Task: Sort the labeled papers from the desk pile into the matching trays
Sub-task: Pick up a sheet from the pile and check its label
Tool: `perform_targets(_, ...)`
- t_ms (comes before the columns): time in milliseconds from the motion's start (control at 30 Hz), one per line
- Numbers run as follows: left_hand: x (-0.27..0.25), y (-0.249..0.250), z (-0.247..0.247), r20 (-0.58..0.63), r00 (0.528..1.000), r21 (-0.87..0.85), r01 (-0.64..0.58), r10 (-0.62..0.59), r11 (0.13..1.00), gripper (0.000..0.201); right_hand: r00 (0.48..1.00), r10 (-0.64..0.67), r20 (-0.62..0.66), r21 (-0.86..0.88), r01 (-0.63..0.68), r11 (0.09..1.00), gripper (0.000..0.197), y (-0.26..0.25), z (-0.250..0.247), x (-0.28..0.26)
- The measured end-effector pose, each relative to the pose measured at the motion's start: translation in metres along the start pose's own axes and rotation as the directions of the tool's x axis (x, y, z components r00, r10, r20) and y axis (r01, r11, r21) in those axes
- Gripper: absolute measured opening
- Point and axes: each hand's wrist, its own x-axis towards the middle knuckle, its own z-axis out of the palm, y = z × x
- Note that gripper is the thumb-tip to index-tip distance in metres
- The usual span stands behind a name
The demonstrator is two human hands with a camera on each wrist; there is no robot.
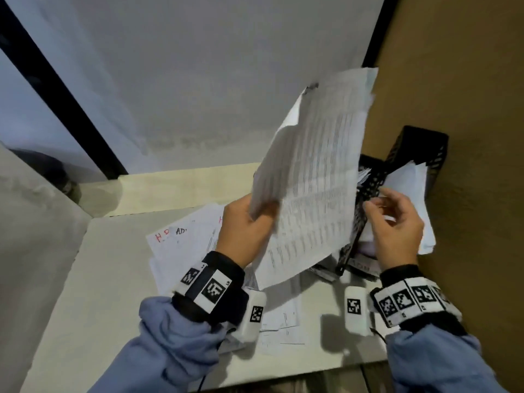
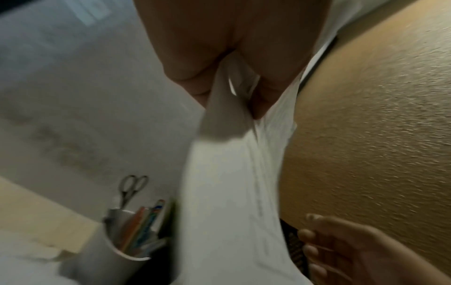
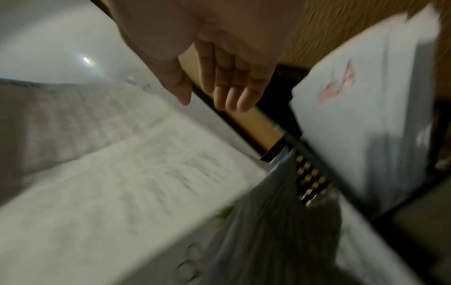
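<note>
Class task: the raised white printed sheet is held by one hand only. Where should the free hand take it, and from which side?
The left hand pinches the white printed sheet at its lower left edge, so it stands upright and curls. The right hand is probably best pinching the lower right edge, coming from the black mesh tray side.

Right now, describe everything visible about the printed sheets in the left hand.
The printed sheets are white paper covered in dense rows of small, unreadable print. Several are bunched together, creased, with ragged top corners. The left hand pinches their lower left edge, holding them raised and tilted over the desk pile, in front of the black mesh tray.
</note>
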Motion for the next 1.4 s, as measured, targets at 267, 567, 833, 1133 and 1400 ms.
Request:
perform_targets(267, 0.009, 0.034, 0.095, 0.071, 0.965, 0.137, -0.261, 0.254, 0.955, 0.037, 0.803, 0.548, -0.235, -0.36, -0.595, 0.718, 0.082, 0.061, -0.084, 0.051)
perform_targets(567, 0.009, 0.022, 0.173, 0.165, 0.957, 0.213, -0.271, 0.238, 0.939, 0.066, 0.877, 0.48, 0.013, -0.283, -0.457, 0.843, 0.015, 0.082, -0.085, 0.059)
perform_targets(833, 0.01, 0.001, 0.212, 0.261, 0.963, 0.269, -0.14, 0.068, 0.953, 0.077, 0.984, 0.1, 0.15, -0.124, -0.082, 0.989, 0.01, 0.028, -0.085, 0.069)
perform_targets(1133, 0.017, -0.021, 0.236, 0.455, 0.891, 0.278, -0.147, 0.005, 0.949, 0.077, 0.992, -0.105, 0.071, -0.225, 0.118, 0.967, 0.012, -0.004, -0.081, 0.084)
perform_targets(1400, 0.021, -0.026, 0.234, 0.584, 0.79, 0.442, -0.119, -0.185, 0.889, 0.06, 0.993, 0.09, 0.078, -0.639, -0.02, 0.769, 0.02, 0.01, -0.067, 0.072)
